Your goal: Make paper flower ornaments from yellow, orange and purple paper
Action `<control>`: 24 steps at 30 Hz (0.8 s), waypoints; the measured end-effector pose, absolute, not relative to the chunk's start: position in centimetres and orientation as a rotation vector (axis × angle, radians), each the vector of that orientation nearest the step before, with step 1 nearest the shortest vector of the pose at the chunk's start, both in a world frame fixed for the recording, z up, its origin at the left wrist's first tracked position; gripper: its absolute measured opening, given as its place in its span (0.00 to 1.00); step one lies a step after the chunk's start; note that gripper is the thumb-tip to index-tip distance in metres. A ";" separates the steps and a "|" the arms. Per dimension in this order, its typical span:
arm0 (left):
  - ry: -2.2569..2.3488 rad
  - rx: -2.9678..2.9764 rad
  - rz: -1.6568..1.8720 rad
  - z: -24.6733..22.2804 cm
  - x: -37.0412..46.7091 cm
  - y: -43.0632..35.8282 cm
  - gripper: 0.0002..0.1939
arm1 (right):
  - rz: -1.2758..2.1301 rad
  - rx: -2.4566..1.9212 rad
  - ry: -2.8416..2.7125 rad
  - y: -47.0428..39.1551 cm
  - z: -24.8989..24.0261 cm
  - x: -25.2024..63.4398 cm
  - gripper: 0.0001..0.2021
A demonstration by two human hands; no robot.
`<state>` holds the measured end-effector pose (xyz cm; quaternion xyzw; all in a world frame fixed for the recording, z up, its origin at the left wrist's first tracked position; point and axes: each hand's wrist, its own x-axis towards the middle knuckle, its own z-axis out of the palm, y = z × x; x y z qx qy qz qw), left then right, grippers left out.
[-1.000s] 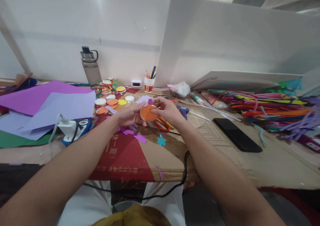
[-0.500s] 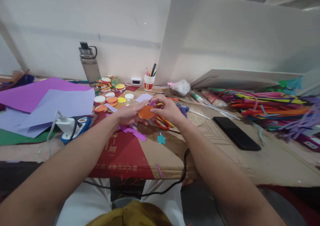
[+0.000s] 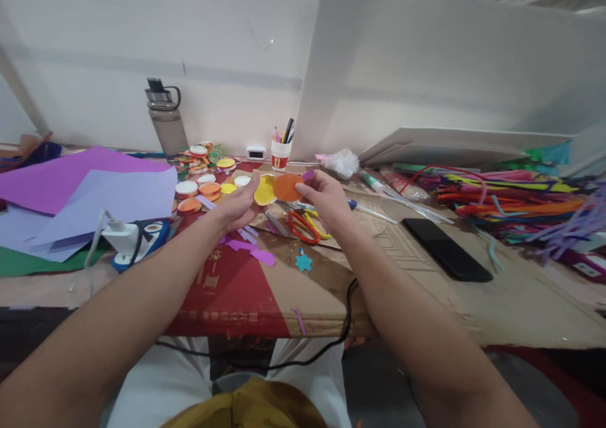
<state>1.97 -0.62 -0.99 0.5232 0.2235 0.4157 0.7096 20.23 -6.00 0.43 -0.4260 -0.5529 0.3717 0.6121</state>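
Note:
My left hand (image 3: 241, 207) holds a yellow paper disc (image 3: 264, 190) with a pale rim by its left edge. In my right hand (image 3: 326, 194) an orange paper disc (image 3: 286, 188) is pinched at its right side, and a bit of purple paper (image 3: 308, 175) shows by those fingers. The two discs are side by side, the orange one lapping the yellow edge. Below them lie red-handled scissors (image 3: 303, 227) and yellow-handled scissors (image 3: 318, 222). Purple paper scraps (image 3: 250, 251) and a teal paper flower (image 3: 303, 262) rest on the cardboard nearby.
White, orange and yellow discs (image 3: 209, 190) stand behind my left forearm. A bottle (image 3: 166, 122), a paper cup of pens (image 3: 281, 154) and a small clock (image 3: 256, 153) stand along the wall. Purple sheets (image 3: 108, 185) lie left; a phone (image 3: 445, 251) and pipe cleaners (image 3: 506, 194) lie right.
The orange disc has moved right and up in my right hand, uncovering the yellow disc in my left hand. My hands have spread apart, and more of the scissors shows.

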 end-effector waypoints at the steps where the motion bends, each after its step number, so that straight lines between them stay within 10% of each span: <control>1: 0.488 1.147 0.949 -1.0 2.2 -0.7 0.24 | 0.916 -0.976 -1.203 -6.0 0.4 20.2 0.10; 24: 0.655 0.973 1.248 1.5 1.8 -1.9 0.13 | 1.301 -0.832 -0.873 -6.3 -0.6 18.9 0.12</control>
